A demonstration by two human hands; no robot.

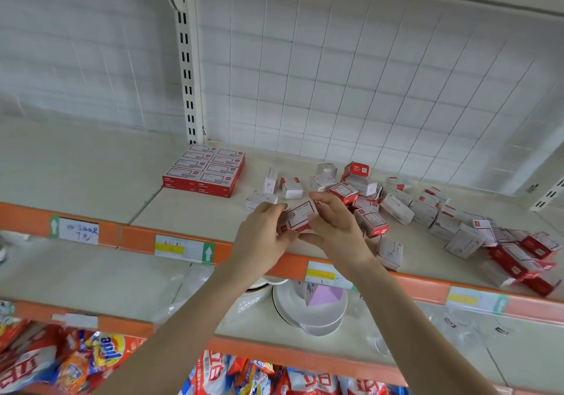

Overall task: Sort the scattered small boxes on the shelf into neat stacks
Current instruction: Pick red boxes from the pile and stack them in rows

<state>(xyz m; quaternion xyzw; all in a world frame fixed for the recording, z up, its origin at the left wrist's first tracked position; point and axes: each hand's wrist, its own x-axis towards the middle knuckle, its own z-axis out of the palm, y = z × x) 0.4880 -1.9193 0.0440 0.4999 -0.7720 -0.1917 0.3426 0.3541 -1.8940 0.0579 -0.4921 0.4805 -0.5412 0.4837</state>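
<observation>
Small box (300,216) over shelf (195,208) front edge, pinched between my left hand (264,236) and right hand (335,230), fingers (325,200) curled on its ends. Probably light, thin card, crushable: grip short ends, gently. Loose pile (427,211) right, neat stack (204,170) left.

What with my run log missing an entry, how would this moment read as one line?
left hand: holds small box | right hand: holds same box | neat stack: left | loose boxes: right

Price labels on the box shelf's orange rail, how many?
4 labels: far left; next, beside the left hand; third, below the right hand; far right. Others may be hidden.
</observation>
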